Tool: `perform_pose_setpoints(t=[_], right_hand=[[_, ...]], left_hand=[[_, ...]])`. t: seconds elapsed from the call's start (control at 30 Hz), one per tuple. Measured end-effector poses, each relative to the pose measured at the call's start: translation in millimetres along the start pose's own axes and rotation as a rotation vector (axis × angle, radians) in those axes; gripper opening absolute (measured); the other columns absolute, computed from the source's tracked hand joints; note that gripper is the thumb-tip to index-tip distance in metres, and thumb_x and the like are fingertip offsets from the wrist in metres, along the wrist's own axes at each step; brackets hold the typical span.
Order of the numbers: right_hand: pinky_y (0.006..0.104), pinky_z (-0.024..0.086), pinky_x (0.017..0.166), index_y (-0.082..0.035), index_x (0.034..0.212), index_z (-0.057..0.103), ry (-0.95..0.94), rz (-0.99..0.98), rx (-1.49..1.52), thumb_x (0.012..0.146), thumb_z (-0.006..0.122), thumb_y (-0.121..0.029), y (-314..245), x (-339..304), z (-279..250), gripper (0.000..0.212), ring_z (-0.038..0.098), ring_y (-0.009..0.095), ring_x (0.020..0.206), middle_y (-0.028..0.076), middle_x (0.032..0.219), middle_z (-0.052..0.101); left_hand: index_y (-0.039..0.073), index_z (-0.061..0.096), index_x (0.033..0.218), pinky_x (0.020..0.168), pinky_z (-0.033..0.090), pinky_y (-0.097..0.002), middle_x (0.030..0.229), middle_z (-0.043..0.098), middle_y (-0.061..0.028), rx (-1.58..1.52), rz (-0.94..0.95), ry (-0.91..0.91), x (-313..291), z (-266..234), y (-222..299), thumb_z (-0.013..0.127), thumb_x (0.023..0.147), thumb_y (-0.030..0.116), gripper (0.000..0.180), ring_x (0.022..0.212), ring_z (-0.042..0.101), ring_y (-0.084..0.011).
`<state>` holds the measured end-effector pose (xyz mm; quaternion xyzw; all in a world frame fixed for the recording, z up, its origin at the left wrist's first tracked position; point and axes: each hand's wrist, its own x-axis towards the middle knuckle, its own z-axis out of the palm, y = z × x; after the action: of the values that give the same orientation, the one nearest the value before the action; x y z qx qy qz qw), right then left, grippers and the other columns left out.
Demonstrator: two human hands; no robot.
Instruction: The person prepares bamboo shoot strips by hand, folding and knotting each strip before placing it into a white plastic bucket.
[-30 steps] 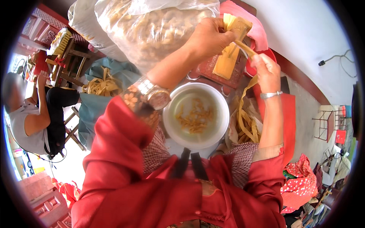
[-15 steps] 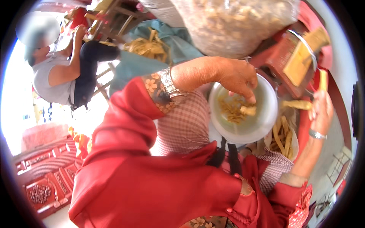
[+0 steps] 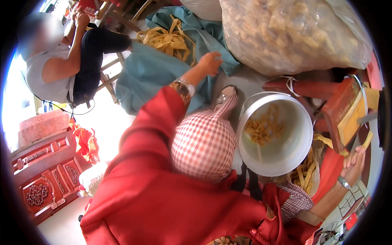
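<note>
My left hand (image 3: 210, 63) is stretched out over the teal cloth (image 3: 143, 77), its fingers loosely bent and apart, with nothing visible in them. Just beyond it lies a heap of long pale yellow strips (image 3: 168, 44). Out at the right, my right hand (image 3: 354, 162) is closed round a yellow strip (image 3: 368, 139), whose end sticks up above the fingers. Between my hands a white bucket (image 3: 304, 145) stands tilted in view, with short cut yellow pieces (image 3: 261, 130) lying inside.
A red wooden bench (image 3: 312, 87) with a wooden board (image 3: 352, 122) tied on stands right of the bucket. Below it is a bag of yellow strips (image 3: 304, 173). A large clear bag of pieces (image 3: 298, 32) fills the far side. Another person (image 3: 55, 69) sits at the left.
My left hand has moved from over the bucket, away and to the left, and the piece at its fingers is gone from them. My right hand stays at the right with its strip.
</note>
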<state>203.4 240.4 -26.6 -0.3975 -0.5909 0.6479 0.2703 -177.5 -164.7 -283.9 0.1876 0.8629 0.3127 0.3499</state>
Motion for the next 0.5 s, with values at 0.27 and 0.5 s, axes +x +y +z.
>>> perform_pose_setpoints(t=[0.27, 0.5], right_hand=[[0.0151, 0.021, 0.036, -0.006, 0.096, 0.051, 0.122, 0.033, -0.091, 0.096, 0.044, -0.030, 6.3, 10.3, -25.1, 0.025, 0.024, 0.000, 0.041, -0.008, 0.054, 0.026], [0.0353, 0.035, 0.100, 0.002, 0.133, 0.036, 0.375, 0.110, -0.168, 0.093, 0.048, -0.028, 17.2, 15.4, -28.5, 0.052, 0.039, 0.024, 0.124, 0.014, 0.137, 0.036]], left_hand=[[0.014, 0.037, 0.134, 0.061, 0.056, -0.0365, 0.110, 0.059, -0.0151, -0.102, -0.327, -0.064, 32.1, -5.2, 40.3, 0.052, 0.087, 0.039, 0.056, 0.073, 0.065, -0.0282], [0.009, 0.067, 0.091, 0.078, 0.050, -0.0391, 0.098, 0.065, -0.0135, 0.976, 0.105, 0.103, 80.4, 0.5, -0.8, 0.047, 0.088, 0.041, 0.039, 0.086, 0.063, -0.0314]])
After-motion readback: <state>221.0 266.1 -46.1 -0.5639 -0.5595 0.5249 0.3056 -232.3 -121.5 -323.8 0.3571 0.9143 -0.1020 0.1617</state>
